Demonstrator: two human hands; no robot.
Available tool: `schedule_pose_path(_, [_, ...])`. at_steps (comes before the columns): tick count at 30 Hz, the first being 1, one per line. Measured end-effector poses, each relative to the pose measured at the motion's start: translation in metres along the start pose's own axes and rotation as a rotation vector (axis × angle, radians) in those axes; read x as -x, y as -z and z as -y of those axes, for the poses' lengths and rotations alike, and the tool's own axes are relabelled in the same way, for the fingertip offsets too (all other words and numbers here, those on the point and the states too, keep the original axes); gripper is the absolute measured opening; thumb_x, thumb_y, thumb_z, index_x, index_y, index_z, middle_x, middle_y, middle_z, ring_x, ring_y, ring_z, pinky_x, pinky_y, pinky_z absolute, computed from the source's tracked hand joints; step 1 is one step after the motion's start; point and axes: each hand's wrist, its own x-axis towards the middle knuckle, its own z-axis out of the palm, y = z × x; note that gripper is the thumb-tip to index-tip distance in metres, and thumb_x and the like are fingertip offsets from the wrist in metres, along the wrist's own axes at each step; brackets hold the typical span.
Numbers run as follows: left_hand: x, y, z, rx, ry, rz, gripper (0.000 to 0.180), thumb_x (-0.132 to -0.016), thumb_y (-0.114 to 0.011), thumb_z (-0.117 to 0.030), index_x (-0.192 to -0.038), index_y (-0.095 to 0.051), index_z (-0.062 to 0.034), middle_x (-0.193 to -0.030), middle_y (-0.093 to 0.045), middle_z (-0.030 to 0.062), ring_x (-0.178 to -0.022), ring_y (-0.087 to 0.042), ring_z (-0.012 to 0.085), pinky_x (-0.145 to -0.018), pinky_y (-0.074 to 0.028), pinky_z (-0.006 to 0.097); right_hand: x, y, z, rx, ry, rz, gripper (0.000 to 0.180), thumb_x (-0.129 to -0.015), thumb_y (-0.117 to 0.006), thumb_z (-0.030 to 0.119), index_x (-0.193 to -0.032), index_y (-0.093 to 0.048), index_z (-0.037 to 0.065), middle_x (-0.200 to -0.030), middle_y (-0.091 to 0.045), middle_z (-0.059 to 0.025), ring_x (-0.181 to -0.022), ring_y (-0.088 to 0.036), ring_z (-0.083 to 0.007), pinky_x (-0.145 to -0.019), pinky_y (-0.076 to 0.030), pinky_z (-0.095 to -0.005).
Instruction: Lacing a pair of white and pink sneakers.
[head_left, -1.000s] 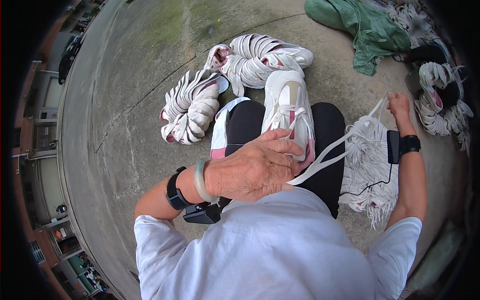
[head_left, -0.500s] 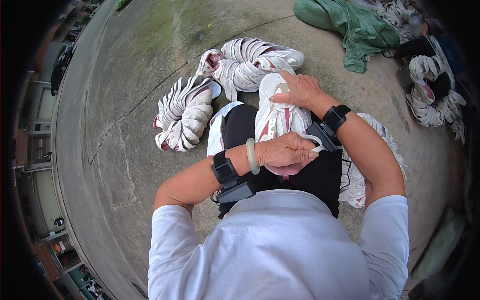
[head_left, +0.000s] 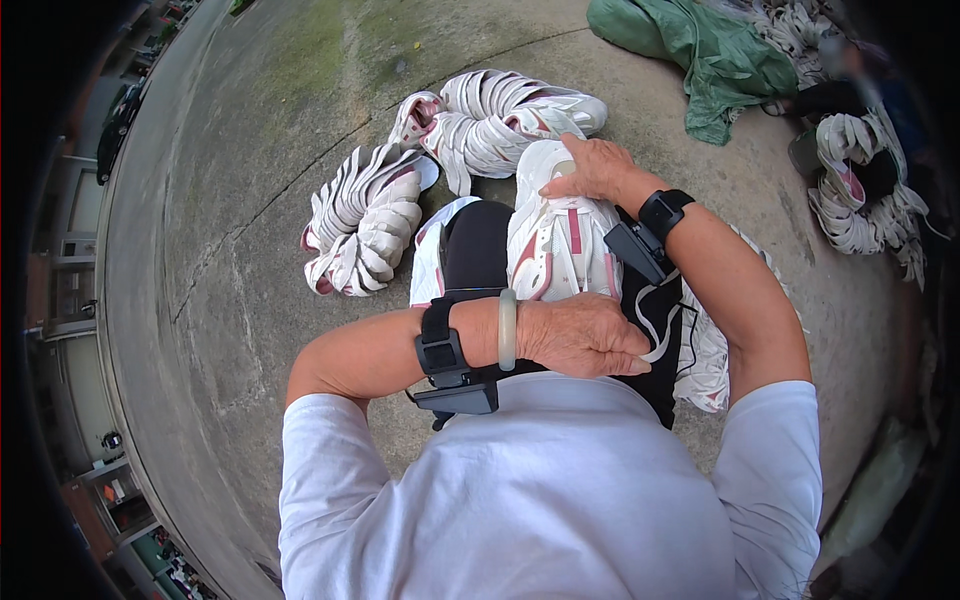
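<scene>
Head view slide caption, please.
Left hand pinching a white lace, right hand on a pink-trimmed white shoe.

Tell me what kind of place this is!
It looks like an outdoor concrete yard, maybe beside a road: there's cracked grey ground, a dark parked car and buildings along the left edge.

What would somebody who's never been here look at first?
Probably the two curled bundles of white and pink shoe pieces on the ground ahead, fanned like big caterpillars. Then the white shoe on the person's lap, with the right hand at its toe and the left hand pinching a white lace nearer the body. The crumpled green sack stands out at the upper right.
</scene>
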Motion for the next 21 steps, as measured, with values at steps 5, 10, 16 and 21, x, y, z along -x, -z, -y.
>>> schedule_pose_path(5, [0.008,-0.022,0.054,-0.036,0.078,0.01,0.03,-0.091,-0.049,-0.018,-0.067,-0.044,-0.0012,-0.057,-0.042,0.0134,-0.053,-0.043,0.0305,-0.052,-0.037,0.035,0.002,-0.003,0.005,0.034,0.006,-0.025,0.091,-0.059,-0.066,0.063,-0.125,-0.042,0.005,-0.113,-0.056,-0.0233,-0.107,-0.054,-0.0356,-0.089,-0.042,-0.0414])
schedule_pose_path(10, [0.013,-0.029,0.069,0.095,0.145,-0.038,0.03,-0.091,-0.049,-0.016,-0.067,-0.043,0.0001,-0.056,-0.037,0.0116,-0.051,-0.035,0.0232,-0.051,-0.035,0.033,0.003,-0.007,0.011,0.032,0.01,0.0,0.09,-0.061,-0.065,0.063,-0.125,-0.042,0.003,-0.112,-0.056,-0.0236,-0.106,-0.054,-0.0354,-0.089,-0.042,-0.0414])
schedule_pose_path(16, [0.001,-0.032,0.076,0.139,0.167,0.001,0.032,-0.092,-0.049,-0.017,-0.066,-0.043,0.0005,-0.055,-0.037,0.0097,-0.052,-0.036,0.0198,-0.052,-0.035,0.032,0.01,-0.007,0.008,0.073,-0.011,-0.018,0.087,-0.059,-0.069,0.058,-0.123,-0.045,0.004,-0.111,-0.058,-0.0213,-0.107,-0.055,-0.0314,-0.089,-0.043,-0.0383])
schedule_pose_path(21, [-0.015,-0.026,0.037,0.339,0.138,0.06,0.033,-0.092,-0.049,-0.02,-0.066,-0.043,0.0004,-0.055,-0.035,0.0051,-0.053,-0.035,0.0142,-0.052,-0.034,0.031,0.017,-0.011,-0.002,-0.014,-0.046,-0.034,0.091,-0.059,-0.069,0.059,-0.127,-0.041,0.005,-0.112,-0.057,-0.0221,-0.107,-0.054,-0.0331,-0.09,-0.042,-0.0387])
